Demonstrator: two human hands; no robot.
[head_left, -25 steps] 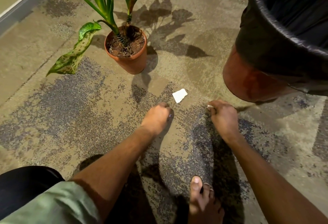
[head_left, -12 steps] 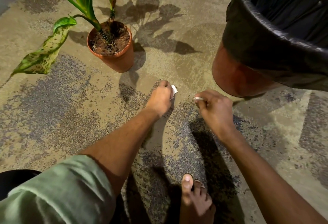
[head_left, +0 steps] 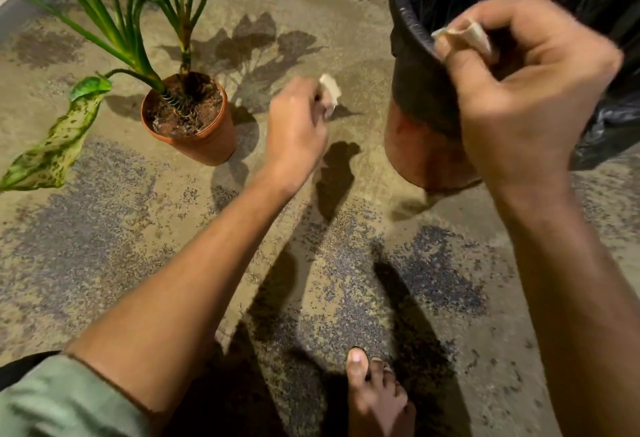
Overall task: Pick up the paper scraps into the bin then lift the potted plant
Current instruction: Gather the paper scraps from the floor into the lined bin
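My left hand (head_left: 294, 128) is raised above the floor and pinches a white paper scrap (head_left: 329, 90) between its fingertips. My right hand (head_left: 526, 90) is up beside the near rim of the bin (head_left: 415, 107), pinching several paper scraps (head_left: 467, 37) just over the black liner's edge. The bin is reddish-brown with a black bag (head_left: 606, 118) hanging over its rim. The potted plant (head_left: 188, 118), in a terracotta pot with long green leaves, stands on the floor to the left of my left hand.
The floor (head_left: 104, 246) is mottled brown and grey carpet. A drooping speckled leaf (head_left: 52, 149) hangs low at the far left. My bare foot (head_left: 377, 398) is at the bottom centre. A wall edge runs along the top left.
My left hand has picked the white scrap off the floor and lifted it. My right hand has risen with its scraps from the floor to the bin's rim.
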